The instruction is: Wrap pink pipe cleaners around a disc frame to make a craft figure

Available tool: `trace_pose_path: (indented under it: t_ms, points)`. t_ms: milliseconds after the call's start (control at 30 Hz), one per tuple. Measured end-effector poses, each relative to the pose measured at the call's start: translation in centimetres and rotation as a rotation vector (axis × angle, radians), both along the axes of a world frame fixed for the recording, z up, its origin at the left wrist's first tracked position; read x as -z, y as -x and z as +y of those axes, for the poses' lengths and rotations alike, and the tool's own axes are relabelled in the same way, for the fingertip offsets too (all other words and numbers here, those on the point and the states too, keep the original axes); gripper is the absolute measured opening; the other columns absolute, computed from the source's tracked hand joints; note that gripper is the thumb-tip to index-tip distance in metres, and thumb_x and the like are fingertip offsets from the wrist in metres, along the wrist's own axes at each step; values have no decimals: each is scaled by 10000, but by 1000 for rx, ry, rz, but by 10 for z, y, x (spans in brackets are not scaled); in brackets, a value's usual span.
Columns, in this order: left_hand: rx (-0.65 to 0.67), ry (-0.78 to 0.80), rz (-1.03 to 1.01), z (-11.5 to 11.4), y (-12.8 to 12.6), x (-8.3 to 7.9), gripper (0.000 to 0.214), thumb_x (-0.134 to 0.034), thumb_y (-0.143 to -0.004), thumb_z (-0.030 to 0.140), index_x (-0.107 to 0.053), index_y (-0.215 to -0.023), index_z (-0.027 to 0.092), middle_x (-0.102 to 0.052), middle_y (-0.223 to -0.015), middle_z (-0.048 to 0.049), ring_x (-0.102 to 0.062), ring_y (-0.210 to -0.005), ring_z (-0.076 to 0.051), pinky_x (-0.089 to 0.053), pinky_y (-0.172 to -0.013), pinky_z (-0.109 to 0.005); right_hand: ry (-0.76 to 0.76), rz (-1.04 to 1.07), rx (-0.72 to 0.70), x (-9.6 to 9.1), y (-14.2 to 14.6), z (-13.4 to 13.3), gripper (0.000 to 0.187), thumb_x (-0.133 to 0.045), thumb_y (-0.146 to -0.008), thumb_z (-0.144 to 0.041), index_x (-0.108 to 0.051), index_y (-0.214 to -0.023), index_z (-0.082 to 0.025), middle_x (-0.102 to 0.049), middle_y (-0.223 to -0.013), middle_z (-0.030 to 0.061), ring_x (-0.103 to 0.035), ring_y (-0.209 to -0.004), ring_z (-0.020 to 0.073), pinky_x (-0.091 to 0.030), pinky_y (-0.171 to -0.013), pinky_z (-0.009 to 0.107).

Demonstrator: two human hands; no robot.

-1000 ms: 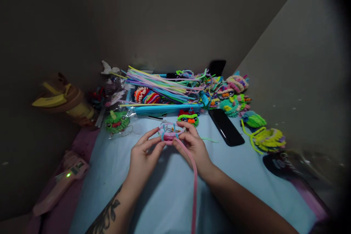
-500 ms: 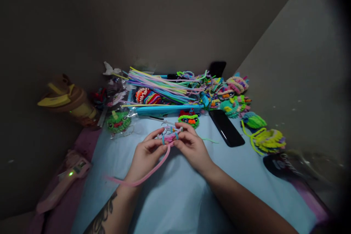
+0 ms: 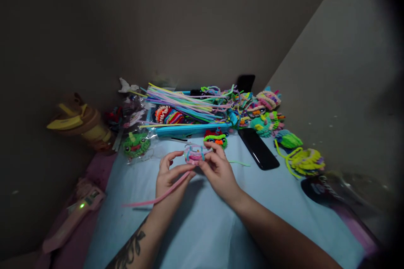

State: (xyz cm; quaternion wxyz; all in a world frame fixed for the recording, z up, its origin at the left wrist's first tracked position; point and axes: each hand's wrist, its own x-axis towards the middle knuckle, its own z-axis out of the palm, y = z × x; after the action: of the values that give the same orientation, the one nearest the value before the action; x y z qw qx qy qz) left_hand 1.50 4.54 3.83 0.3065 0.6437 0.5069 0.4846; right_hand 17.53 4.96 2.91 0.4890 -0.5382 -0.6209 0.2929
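Note:
Both my hands meet over the light blue table (image 3: 202, 227). My right hand (image 3: 217, 170) pinches a small pink and blue pipe-cleaner piece (image 3: 194, 154) from the right. On the left, my left hand (image 3: 172, 174) has its fingers closed on the long pink pipe cleaner (image 3: 158, 197), whose loose end trails out to the left over the table. A green and orange pipe-cleaner figure (image 3: 215, 138) lies just behind my hands.
A blue tray (image 3: 189, 128) heaped with coloured pipe cleaners stands at the back. Finished pipe-cleaner figures (image 3: 265, 111) crowd the back right, with a black phone (image 3: 257, 148) beside them. A green figure (image 3: 136, 143) lies left; a pink glue gun (image 3: 72, 214) rests at the left edge.
The long pink pipe cleaner swung from hanging toward me on the right to trailing out left under my left hand. Both hands stayed on the small piece.

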Motion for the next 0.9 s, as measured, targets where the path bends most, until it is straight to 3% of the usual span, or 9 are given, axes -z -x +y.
trace_pose_path:
  t_ms: [67,233,367,433,567,700,800,900]
  points:
    - [-24,37,-81,2,1,2,69,-702,-706,284,-752,-733,246,-620,-1026,-72,-556,-1015,-235,-414,-908,-372,-4,18,4,0,-1,1,140,-560,-839,-288,-553,-727,-204,-475,-1226,98,-488,-1137,237,-391,-950,386]
    - [-131,262,-552,12,2,10,234,-713,-683,396,-673,-681,166,-611,-814,-33,-559,-796,-151,-446,-728,-251,36,111,-39,1,-6,6,178,-544,-852,-314,-534,-717,-198,-461,-1209,102,-484,-1142,231,-419,-902,364]
    - [-84,542,-827,13,-1,8,310,-771,-622,398,-632,-732,145,-592,-750,-7,-496,-629,-86,-392,-564,-191,100,178,-77,1,-6,9,206,-551,-845,-333,-528,-697,-192,-466,-1192,104,-465,-1175,235,-426,-899,354]
    - [-72,601,-879,11,-3,5,314,-785,-611,369,-616,-757,149,-556,-698,18,-461,-570,-67,-362,-523,-178,111,170,-83,1,-5,7,199,-555,-842,-335,-535,-705,-191,-462,-1202,107,-472,-1168,236,-436,-883,349]
    - [-49,559,-737,8,-6,1,329,-777,-617,382,-637,-824,167,-510,-593,54,-413,-512,-65,-317,-487,-179,65,60,-71,-2,0,1,151,-566,-837,-298,-543,-724,-200,-446,-1256,101,-489,-1146,235,-431,-897,363]
    - [-19,490,-534,8,-7,-1,267,-733,-669,387,-675,-751,139,-633,-670,-15,-522,-633,-114,-390,-601,-216,-22,-32,-45,-4,3,-4,102,-566,-838,-261,-563,-750,-208,-443,-1267,96,-447,-1205,240,-369,-991,401]
    - [15,456,-421,8,-6,1,251,-699,-709,384,-701,-728,134,-666,-724,-55,-560,-705,-152,-411,-659,-245,-20,-19,-43,-4,2,-4,100,-566,-837,-264,-574,-753,-211,-442,-1271,92,-454,-1192,239,-379,-981,402]
    - [49,447,-366,9,-3,3,251,-702,-704,383,-700,-717,133,-631,-677,-42,-535,-644,-142,-394,-602,-237,38,71,-68,-3,-2,-1,129,-568,-837,-292,-576,-741,-206,-448,-1259,96,-478,-1163,237,-429,-913,376]
